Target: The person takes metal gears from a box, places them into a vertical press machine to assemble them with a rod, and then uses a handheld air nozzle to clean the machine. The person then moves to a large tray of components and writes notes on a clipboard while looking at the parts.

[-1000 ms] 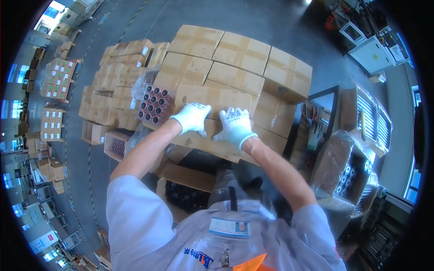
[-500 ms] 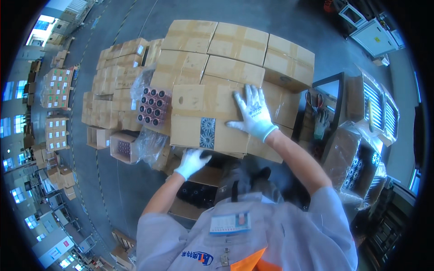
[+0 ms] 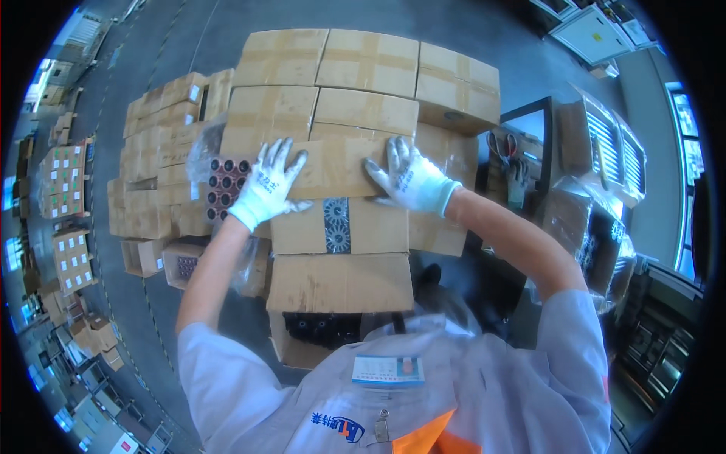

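Several brown cartons (image 3: 367, 60) stand beyond both hands, tops mostly taped, with grey floor (image 3: 280, 13) well past them. Under the hands lies one carton (image 3: 299, 231) that looks only partly closed: side flaps folded in, a wider flap (image 3: 344, 163) flat by the fingers, a gap uncovered. Nearer the person than the hands, past the carton's near edge, a stained panel (image 3: 340, 281) slopes down — whose, I cannot tell. Left hand (image 3: 268, 181) and right hand (image 3: 412, 181) rest palm-down, fingers spread, gripping nothing. Room looks tight beside the left hand — ringed pink parts (image 3: 227, 181) sit there. Between the palms, the gap shows dark gear-shaped parts (image 3: 337, 225).
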The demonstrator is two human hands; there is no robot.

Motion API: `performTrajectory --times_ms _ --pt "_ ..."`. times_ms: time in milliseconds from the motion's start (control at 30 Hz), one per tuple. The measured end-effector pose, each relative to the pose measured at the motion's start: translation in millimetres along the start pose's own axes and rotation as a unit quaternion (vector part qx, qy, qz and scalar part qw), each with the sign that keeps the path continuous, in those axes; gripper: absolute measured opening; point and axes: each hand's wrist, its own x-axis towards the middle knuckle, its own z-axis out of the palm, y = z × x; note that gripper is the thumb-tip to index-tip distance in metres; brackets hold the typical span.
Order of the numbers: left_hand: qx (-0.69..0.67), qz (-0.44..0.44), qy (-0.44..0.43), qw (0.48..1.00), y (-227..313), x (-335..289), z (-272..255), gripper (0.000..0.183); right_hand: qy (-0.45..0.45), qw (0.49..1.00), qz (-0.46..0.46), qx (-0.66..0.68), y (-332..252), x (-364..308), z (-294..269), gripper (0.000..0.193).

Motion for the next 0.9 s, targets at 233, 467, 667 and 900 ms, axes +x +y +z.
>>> performTrajectory --times_ms 233,467,667,900 --pt "0.019 -0.072 -0.025 0.997 19 4 -18 0.101 0.079 0.994 0.078 -0.022 -20 -2 16 0.061" --pt "-0.122 0.000 -0.177 0.977 -17 31 -79 0.072 0.001 1.000 0.014 0.016 -11 8 -31 0.068" --pt "-0.245 -0.058 -0.317 0.914 -34 79 -115 0.067 -0.057 0.992 -0.026 0.107 25 18 -62 0.079" --pt "-0.179 -0.042 -0.231 0.955 -18 55 -104 0.055 -0.026 0.995 0.013 0.092 12 5 -60 0.073"
